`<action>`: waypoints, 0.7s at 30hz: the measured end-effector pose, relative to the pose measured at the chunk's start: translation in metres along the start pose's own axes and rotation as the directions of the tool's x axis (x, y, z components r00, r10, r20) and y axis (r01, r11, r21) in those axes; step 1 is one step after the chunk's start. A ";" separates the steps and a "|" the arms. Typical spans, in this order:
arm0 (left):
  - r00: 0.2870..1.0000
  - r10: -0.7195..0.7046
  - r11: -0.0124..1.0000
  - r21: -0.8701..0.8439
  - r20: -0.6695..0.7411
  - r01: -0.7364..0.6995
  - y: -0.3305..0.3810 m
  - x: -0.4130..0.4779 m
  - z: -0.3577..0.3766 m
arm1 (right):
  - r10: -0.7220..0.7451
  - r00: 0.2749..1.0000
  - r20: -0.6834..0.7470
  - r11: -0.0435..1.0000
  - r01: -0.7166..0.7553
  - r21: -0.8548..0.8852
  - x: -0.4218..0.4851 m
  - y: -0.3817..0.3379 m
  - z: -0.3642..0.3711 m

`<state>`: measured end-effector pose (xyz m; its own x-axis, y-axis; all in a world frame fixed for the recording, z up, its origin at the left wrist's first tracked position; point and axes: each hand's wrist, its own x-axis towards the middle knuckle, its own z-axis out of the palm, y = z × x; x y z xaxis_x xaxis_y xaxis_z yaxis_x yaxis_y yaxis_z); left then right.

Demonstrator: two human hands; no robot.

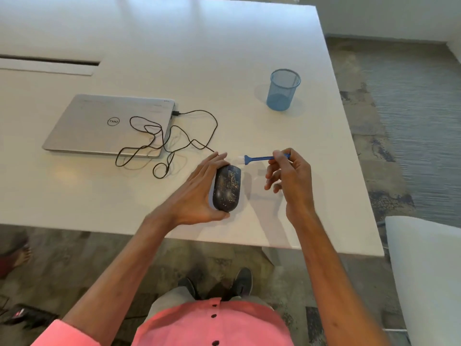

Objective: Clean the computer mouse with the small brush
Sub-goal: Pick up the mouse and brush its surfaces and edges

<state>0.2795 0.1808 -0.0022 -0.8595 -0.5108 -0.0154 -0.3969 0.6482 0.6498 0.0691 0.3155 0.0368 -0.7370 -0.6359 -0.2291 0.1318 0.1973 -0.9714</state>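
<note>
A black computer mouse (227, 187), speckled with pale dust, is tilted up off the white table (199, 58). My left hand (197, 193) grips it from the left side, thumb under its near end. My right hand (290, 181) pinches the handle of a small blue brush (257, 159) with white bristles. The bristles point left and hover just above and to the right of the mouse's far end, not touching it. The mouse's black cable (174, 136) runs in loose loops to the laptop.
A closed silver laptop (109, 126) lies at the left with the cable plugged into its side. A blue mesh cup (283, 89) stands at the back right. The table's near edge is just below my hands. A white chair (429, 270) stands at the right.
</note>
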 end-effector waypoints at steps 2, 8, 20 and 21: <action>1.000 0.018 1.000 -0.002 0.007 -0.018 0.001 -0.012 0.001 | -0.012 1.000 -0.004 1.000 0.012 -0.002 -0.017 0.003 0.003; 0.991 0.116 0.993 0.021 0.060 -0.117 -0.001 -0.043 -0.004 | -0.080 0.984 -0.162 0.996 0.075 -0.038 -0.072 0.017 0.018; 0.962 0.230 0.972 0.022 0.150 -0.236 -0.002 -0.104 -0.002 | -0.100 0.931 -0.352 0.995 0.091 -0.041 -0.165 0.043 0.024; 0.962 0.224 0.973 0.024 0.155 -0.231 -0.001 -0.107 0.000 | -0.105 0.932 -0.348 0.994 0.094 -0.048 -0.168 0.044 0.023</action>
<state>0.3722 0.2347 -0.0011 -0.9660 -0.2584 0.0129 -0.1955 0.7618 0.6176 0.2144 0.4141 0.0310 -0.9311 -0.3534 -0.0897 0.0295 0.1724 -0.9846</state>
